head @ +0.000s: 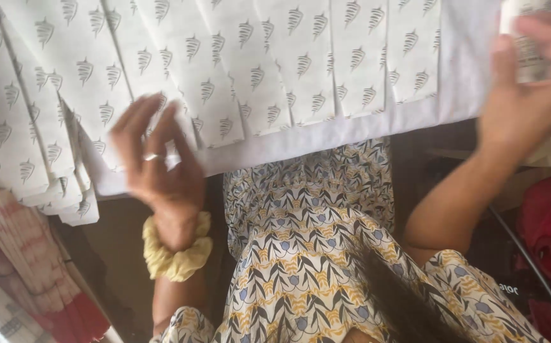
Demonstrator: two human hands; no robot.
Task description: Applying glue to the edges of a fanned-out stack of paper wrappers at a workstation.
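Both hands are up over a bench (460, 76) spread with white paper bags printed with a small grey leaf motif. Her left hand (158, 159), with a ring on one finger and a yellow scrunchie (177, 251) on the wrist, hovers with fingers spread loosely over the near edge of the overlapping row of bags (237, 70); it grips nothing, though the fingertips seem to brush the top bag. Her right hand (530, 82) is closed around one more printed bag (526, 44), held upright at the far right end of the row. It looks like the laying-out step: bags fanned in a row, each one lapping its neighbour. Setting the held bag down would call for lining it up with the last in the row, while the free hand steadies the fanned edges. A stack of red-and-white striped cloth (27, 254) lies at the left, below the bench.
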